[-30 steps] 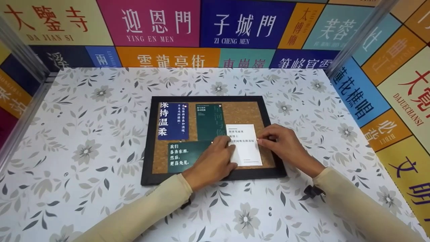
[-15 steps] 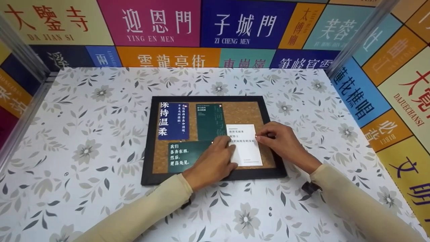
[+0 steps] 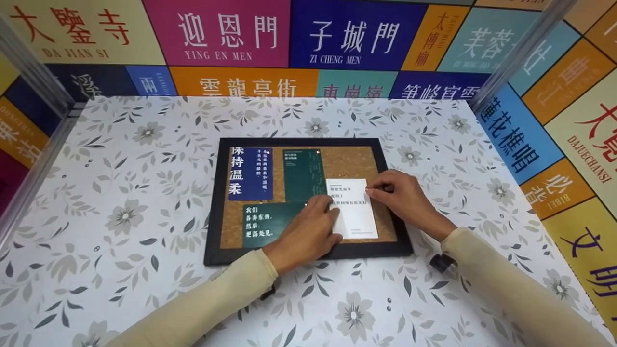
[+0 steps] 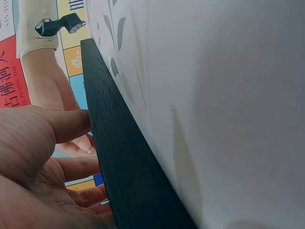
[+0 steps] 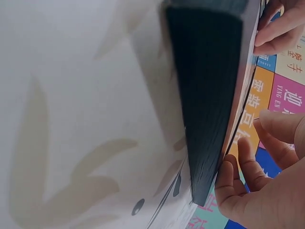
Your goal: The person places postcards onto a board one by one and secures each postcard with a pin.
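A white card [image 3: 354,217] with printed text lies on the cork board [image 3: 385,226], which has a black frame [image 3: 299,142]. My left hand [image 3: 306,229] presses on the card's left edge with its fingers extended, covering part of the green card [image 3: 258,224] beside it. In the left wrist view those fingers reach over the dark frame edge [image 4: 121,157]. At the white card's upper right edge, my right hand [image 3: 402,197] pinches a small pushpin between thumb and forefinger. Its thin needle [image 5: 256,118] shows in the right wrist view; the rest is mostly hidden by the fingertips.
A blue card [image 3: 250,176] and an upright green card [image 3: 303,176] lie along the board's top, each with a small pin at its upper right. Beneath the board is a flower-patterned tabletop [image 3: 144,193]. Colourful panels [image 3: 217,33] with large characters stand behind and at the sides.
My right hand has shifted up and slightly left along the white card's right edge with the pushpin. The left hand has stayed in place on the card. The view has shifted slightly.
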### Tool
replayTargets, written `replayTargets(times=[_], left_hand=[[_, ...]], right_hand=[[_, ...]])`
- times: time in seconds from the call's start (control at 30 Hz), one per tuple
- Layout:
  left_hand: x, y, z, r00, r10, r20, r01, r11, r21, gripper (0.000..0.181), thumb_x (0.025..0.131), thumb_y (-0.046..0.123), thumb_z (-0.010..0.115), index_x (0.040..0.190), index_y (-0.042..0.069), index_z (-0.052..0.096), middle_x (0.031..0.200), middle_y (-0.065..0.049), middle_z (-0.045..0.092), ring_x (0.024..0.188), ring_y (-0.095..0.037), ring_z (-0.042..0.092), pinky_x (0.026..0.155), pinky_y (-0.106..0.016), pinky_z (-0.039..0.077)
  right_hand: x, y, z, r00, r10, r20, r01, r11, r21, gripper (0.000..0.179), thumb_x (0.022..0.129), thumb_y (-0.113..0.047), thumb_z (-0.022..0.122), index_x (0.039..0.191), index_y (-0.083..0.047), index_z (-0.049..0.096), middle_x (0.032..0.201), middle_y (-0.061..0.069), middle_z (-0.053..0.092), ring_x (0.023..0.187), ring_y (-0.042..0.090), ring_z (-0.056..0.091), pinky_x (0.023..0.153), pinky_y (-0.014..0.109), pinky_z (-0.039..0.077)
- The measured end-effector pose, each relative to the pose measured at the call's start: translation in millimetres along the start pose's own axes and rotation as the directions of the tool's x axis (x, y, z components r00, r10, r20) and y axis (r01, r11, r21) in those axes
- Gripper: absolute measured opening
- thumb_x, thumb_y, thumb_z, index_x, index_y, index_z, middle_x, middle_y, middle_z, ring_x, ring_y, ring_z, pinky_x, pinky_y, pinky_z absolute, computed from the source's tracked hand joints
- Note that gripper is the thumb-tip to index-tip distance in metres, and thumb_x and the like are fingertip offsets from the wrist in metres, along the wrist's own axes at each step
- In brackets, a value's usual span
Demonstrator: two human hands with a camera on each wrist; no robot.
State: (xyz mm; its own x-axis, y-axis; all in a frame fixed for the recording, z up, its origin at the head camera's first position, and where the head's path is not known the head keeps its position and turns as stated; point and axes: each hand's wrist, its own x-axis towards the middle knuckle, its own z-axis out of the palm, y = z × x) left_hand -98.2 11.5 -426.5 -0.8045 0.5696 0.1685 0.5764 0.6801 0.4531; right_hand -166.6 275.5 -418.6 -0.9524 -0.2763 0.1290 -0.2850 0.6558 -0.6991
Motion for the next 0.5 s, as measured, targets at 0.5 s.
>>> replayTargets(times=[0.5], left_hand=[[-0.6,1.0,-1.3,1.0,-0.015,0.015,0.015,1.0,0.0,0.047,0.101,0.025,0.082,0.137,-0.004,0.071,0.147,-0.019,0.057,0.138,-0.032,0.053,0.118,-0.042,0.049]], right_hand=[[16.6,6.1,-0.4,0.999,0.032,-0.014,-0.032,0.999,0.002,0.008,0.102,-0.011,0.08,0.105,-0.006,0.085,0.109,0.011,0.076,0.093,0.019,0.063,0.078,0.023,0.05]])
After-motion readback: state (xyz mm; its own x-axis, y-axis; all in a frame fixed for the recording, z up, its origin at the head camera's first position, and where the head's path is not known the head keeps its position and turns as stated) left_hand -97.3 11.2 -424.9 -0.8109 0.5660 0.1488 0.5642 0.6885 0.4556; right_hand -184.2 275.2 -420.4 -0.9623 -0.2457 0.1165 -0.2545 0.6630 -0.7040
